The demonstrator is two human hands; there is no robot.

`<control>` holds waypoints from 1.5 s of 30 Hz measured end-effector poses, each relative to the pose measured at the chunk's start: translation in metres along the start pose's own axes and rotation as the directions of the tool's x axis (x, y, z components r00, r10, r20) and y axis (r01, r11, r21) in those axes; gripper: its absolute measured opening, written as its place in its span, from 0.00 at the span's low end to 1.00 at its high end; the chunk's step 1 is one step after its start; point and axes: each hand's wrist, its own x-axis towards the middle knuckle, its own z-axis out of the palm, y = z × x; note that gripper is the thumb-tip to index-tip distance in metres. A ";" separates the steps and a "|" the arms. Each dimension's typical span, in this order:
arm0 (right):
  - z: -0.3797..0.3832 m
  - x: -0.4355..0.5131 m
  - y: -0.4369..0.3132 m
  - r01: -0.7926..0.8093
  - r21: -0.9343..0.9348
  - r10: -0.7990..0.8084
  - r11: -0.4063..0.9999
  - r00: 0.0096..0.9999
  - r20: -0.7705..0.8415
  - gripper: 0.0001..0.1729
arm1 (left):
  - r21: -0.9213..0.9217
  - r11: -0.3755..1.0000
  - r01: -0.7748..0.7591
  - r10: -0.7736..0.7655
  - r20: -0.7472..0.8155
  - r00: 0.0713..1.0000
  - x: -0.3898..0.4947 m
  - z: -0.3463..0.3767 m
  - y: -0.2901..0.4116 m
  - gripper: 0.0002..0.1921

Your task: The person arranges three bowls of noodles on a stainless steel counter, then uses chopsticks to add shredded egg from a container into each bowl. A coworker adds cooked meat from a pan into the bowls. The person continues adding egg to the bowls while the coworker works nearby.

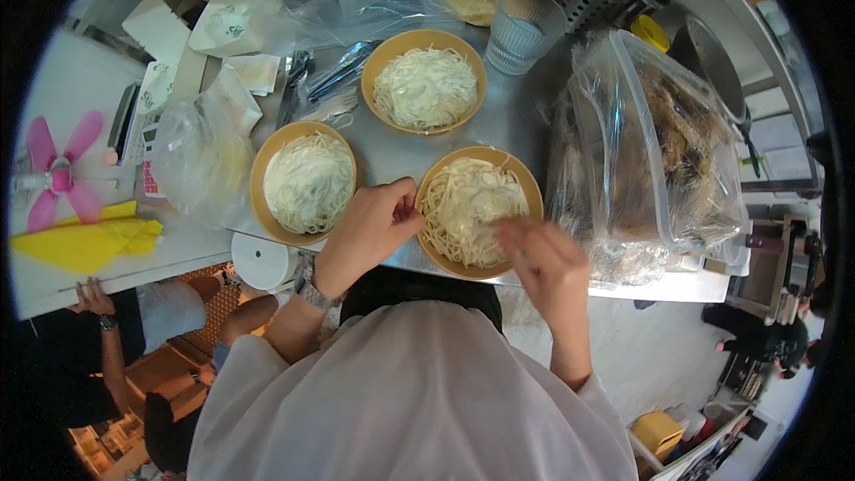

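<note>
Three brown paper bowls hold noodles topped with white creamy sauce. My left hand [374,230] has its thumb and fingers pinched at the left rim of the near right bowl [536,187]. Over that bowl's right side hovers my right hand [551,264], blurred by motion, fingers bent downward; whether anything is between them is unclear. Its noodles [444,234] show at the left and front around the sauce. The left bowl [259,197] stands beside my left wrist. Farther back, behind both, is the third bowl [369,87].
A ribbed glass [524,33] stands back right. Plastic-wrapped clear containers [668,147] crowd the table's right side. Wrapped cutlery [340,70] and a plastic bag [200,153] lie left. A pink-bladed fan [61,174] and yellow cloth [100,237] are far left, near another person's hand [93,297].
</note>
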 end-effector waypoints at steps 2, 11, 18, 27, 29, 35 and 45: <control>0.007 0.026 0.004 0.017 -0.032 -0.020 0.999 0.995 -0.096 0.07 | 0.141 0.989 -0.040 0.038 0.013 0.999 0.005 -0.012 0.003 0.06; 0.075 0.126 0.007 0.374 -0.038 -0.352 0.927 0.898 0.264 0.06 | 0.509 0.678 -0.531 0.520 0.180 0.835 0.076 -0.104 -0.009 0.08; 0.077 0.127 0.010 0.366 -0.158 -0.285 0.917 0.879 0.381 0.07 | 0.557 0.596 -0.578 0.496 0.311 0.811 0.097 -0.109 -0.025 0.05; 0.043 0.121 0.042 0.130 -0.283 -0.054 0.950 0.964 0.260 0.07 | 0.424 0.669 -0.610 0.573 0.229 0.787 0.103 -0.119 -0.039 0.09; 0.035 0.123 0.041 0.028 -0.304 0.039 0.952 0.976 0.214 0.08 | 0.457 0.683 -0.571 0.587 0.122 0.800 0.106 -0.120 -0.041 0.12; 0.065 0.121 0.010 0.219 -0.166 -0.155 0.962 0.931 0.331 0.06 | 0.038 0.998 -0.054 0.044 0.228 0.973 0.133 -0.120 -0.045 0.13; 0.047 0.124 0.030 0.062 -0.390 0.046 0.919 0.964 0.261 0.06 | -0.085 0.996 -0.003 0.023 0.237 0.971 0.150 -0.119 -0.057 0.10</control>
